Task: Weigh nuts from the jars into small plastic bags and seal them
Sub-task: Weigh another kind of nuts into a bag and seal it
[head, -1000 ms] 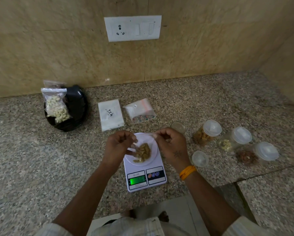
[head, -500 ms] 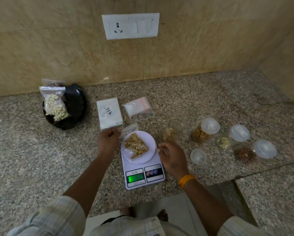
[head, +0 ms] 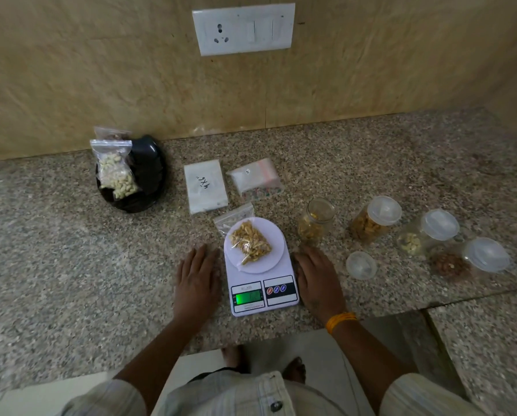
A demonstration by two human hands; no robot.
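A white digital scale (head: 276,307) with a lit green display stands at the counter's near edge. On its round pan lies a small clear bag of walnut pieces (head: 249,243), its top hanging off toward the back left. My left hand (head: 196,277) lies flat on the counter left of the scale, fingers straight. My right hand (head: 318,277) lies flat just right of it. An open jar of walnuts (head: 315,220) stands behind my right hand, its lid (head: 361,265) lying on the counter beside it.
Three lidded jars (head: 374,219) (head: 429,231) (head: 470,261) of nuts line the right side. Two packs of empty bags (head: 204,186) (head: 254,178) lie behind the scale. A black tray (head: 149,172) at back left holds a filled cashew bag (head: 114,169). The counter edge runs close below my wrists.
Both hands let go of the bag, which now lies on the scale pan. They drew back and settled flat on the counter on either side of the scale.
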